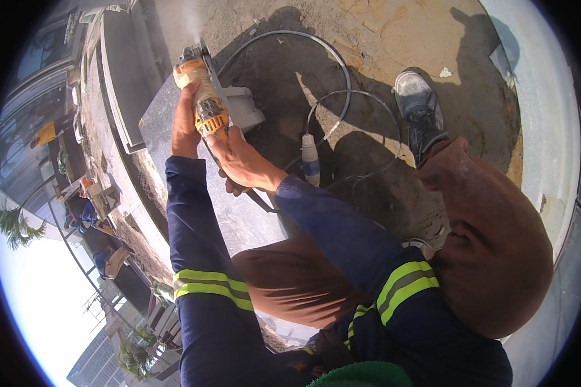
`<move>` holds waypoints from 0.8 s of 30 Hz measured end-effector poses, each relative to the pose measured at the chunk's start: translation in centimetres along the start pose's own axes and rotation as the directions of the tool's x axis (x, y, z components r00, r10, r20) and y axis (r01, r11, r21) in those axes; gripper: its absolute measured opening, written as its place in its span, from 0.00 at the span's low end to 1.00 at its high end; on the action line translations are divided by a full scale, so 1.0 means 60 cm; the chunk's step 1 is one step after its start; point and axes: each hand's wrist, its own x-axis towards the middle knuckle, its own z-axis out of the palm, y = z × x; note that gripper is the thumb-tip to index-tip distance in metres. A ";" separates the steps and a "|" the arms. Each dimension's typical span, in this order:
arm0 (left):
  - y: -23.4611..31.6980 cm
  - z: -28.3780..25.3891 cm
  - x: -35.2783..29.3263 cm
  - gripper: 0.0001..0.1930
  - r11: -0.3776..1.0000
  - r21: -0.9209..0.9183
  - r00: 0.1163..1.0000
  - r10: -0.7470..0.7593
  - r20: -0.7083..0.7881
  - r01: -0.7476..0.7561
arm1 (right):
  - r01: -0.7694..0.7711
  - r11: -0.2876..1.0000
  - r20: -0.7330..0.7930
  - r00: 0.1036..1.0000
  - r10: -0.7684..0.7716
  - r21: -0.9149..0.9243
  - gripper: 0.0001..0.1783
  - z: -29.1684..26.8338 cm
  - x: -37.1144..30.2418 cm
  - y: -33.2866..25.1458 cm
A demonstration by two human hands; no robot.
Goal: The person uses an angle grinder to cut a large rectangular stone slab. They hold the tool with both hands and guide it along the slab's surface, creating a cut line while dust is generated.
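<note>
A yellow and grey angle grinder [203, 97] rests on a dark grey stone slab [158, 126], its disc at the slab's far edge, with dust rising above it. My left hand [186, 126] grips the front of the grinder body. My right hand [239, 161] holds its rear handle, where the cable leaves. Both arms wear dark blue sleeves with yellow reflective bands. My brown trouser legs and a grey shoe [419, 109] show to the right.
A power cable [329, 84] loops over the sandy ground to a white and blue plug connector [310, 161]. A grey block [245, 109] sits beside the slab. Stone kerbs [119, 71] run along the left. Other workers [77, 213] crouch far left.
</note>
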 end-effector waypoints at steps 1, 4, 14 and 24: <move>-0.002 -0.006 -0.002 0.26 1.000 -0.003 1.000 -0.004 -0.004 0.004 | -0.083 0.995 0.004 0.997 0.083 0.057 0.26 0.002 -0.005 -0.014; 0.000 -0.014 -0.003 0.27 1.000 -0.001 1.000 -0.010 -0.007 0.010 | -0.229 0.963 0.000 0.973 0.231 0.145 0.24 -0.002 -0.008 -0.046; 0.002 -0.015 0.005 0.26 0.999 0.042 1.000 0.015 -0.006 -0.015 | 0.278 -0.012 0.270 0.921 -0.282 -0.960 0.19 -0.008 0.014 -0.009; -0.003 -0.052 0.028 0.26 1.000 0.013 1.000 -0.006 -0.007 0.006 | 0.297 -0.020 0.294 0.929 -0.226 -0.955 0.17 0.016 0.051 0.031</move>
